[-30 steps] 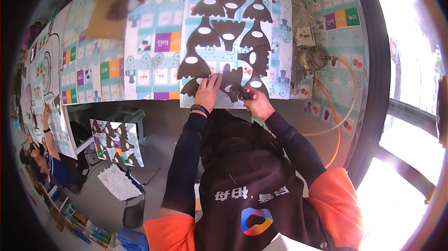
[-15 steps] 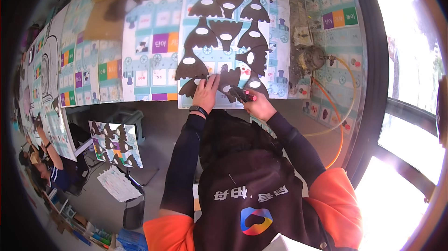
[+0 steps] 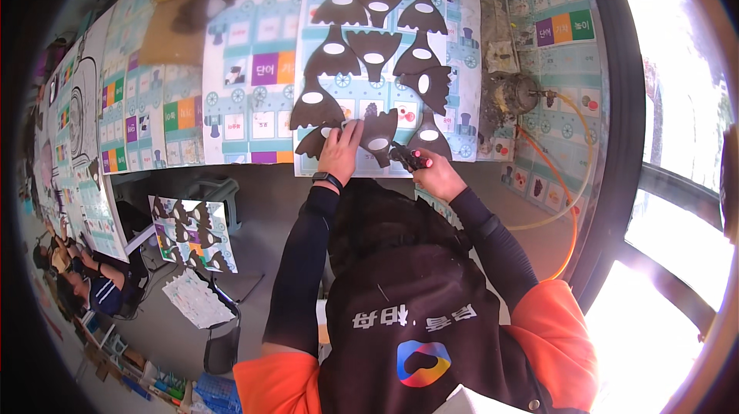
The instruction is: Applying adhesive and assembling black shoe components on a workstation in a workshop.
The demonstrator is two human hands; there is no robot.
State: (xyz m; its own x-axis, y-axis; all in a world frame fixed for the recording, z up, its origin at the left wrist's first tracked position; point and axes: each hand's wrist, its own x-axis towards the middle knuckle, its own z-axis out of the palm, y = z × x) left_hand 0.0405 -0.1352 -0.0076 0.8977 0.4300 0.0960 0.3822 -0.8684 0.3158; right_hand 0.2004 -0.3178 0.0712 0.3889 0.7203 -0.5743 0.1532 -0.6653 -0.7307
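Several dark brown fan-shaped pieces with scalloped edges and white ovals, such as the middle one (image 3: 373, 53), lie in rows on a pale blue printed sheet (image 3: 319, 167). Near the sheet's front edge my left hand (image 3: 339, 156) rests with fingers stretched over the lower-left piece (image 3: 314, 142), fingertips beside another dark piece (image 3: 377, 137). My right hand (image 3: 441, 177) is closed round a small black hand tool with pinkish-red ends (image 3: 412, 157). The tool's front points at the narrow end of that piece; contact cannot be made out. Behind the tool lies a lower-right piece (image 3: 429, 137).
More printed sheets (image 3: 265, 129) cover the table to the left. A metal fitting (image 3: 519, 96) with yellow and orange hoses (image 3: 571, 241) stands at the right. Below left are a board of dark pieces (image 3: 196, 235), a grey stool (image 3: 219, 197) and another person (image 3: 104, 287).
My right hand and the tool have shifted slightly right. Two dark pieces on the sheet's right side have moved a little rightward. My left hand stays put. The person at far left has moved.
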